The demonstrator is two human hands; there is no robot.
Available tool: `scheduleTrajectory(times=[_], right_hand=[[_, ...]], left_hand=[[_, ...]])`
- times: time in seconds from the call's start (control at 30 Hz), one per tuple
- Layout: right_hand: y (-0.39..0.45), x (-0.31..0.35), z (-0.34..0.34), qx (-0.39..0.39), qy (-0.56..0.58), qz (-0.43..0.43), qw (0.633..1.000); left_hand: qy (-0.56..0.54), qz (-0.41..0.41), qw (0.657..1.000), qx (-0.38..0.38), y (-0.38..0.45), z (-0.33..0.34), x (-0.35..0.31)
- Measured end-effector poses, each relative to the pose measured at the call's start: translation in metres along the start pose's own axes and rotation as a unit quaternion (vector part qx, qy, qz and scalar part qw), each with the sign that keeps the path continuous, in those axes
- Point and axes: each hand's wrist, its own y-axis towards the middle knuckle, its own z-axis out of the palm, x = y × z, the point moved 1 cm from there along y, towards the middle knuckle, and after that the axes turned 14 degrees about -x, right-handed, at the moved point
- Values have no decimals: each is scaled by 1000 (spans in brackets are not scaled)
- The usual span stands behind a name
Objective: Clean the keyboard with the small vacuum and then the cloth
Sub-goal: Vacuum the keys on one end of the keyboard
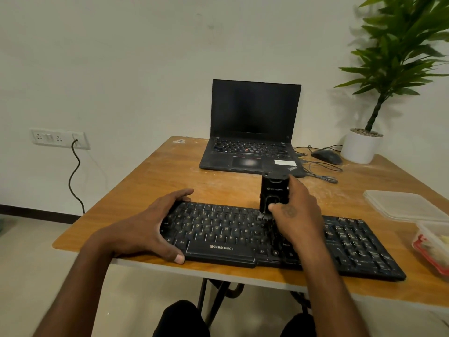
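Observation:
A black keyboard [226,237] dusted with pale powder lies along the front edge of the wooden table [158,181]. My left hand [155,227] grips its left end, fingers over the far edge and thumb on the near edge. My right hand [295,212] holds a small black vacuum [274,190] upright, with its lower end down on the keys near the keyboard's middle. No cloth is in view.
An open black laptop [252,132] stands at the back of the table, with a mouse [326,156], loose cables and a white potted plant [360,147] to its right. Plastic containers [403,205] sit at the right edge. A wall socket with a cord is at the left.

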Motion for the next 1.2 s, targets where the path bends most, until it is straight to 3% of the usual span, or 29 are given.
scheduleTrajectory(times=[0.17,0.37,0.57,0.67,0.9,1.03,1.2], right_hand=[[-6,26,29,15,-13,-39,999],[-3,29,40,87,63,-46,993],[11,-12,-6,15,49,28,998],[10,-13,-4,-1,13,10,1000],[-13,21,35,63,57,-69,994],[-7,9,23,93,107,-40,989],[9,-30,-15,11,97,38,995]], left_hand=[[4,3,1000,-2,0,0,0],[-1,0,1000,0,1,0,0],[1,3,1000,0,1,0,3],[2,-1,1000,2,1,0,3],[4,4,1000,0,2,-1,3],[1,5,1000,1,1,-1,3],[0,5,1000,4,1,-1,4]])
